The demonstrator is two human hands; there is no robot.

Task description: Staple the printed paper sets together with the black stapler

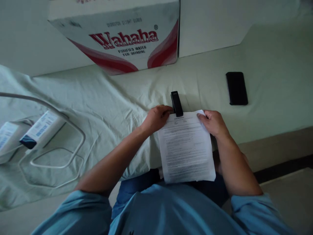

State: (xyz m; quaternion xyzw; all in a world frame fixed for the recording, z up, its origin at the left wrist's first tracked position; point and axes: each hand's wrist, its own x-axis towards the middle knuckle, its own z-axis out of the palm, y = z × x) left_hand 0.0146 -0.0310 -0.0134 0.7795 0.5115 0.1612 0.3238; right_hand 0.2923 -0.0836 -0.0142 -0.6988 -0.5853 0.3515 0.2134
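A printed sheet of paper (187,150) hangs from the bed's edge down toward my lap, text facing up; whether more sheets lie under it I cannot tell. My right hand (215,122) pinches its upper right corner, thumb on top. At the upper left corner, my left hand (158,118) is closed on the paper, its fingertips against or right beside a black stapler (176,102). The stapler's near end meets the paper's top edge. Its far end points toward the box.
Behind the stapler stands a white and red Wahaha water carton (127,42) against the wall. A black phone (237,88) lies to the right on the pale green sheet (274,81). Left are white boxed devices (44,129) and a looped white cable (81,140).
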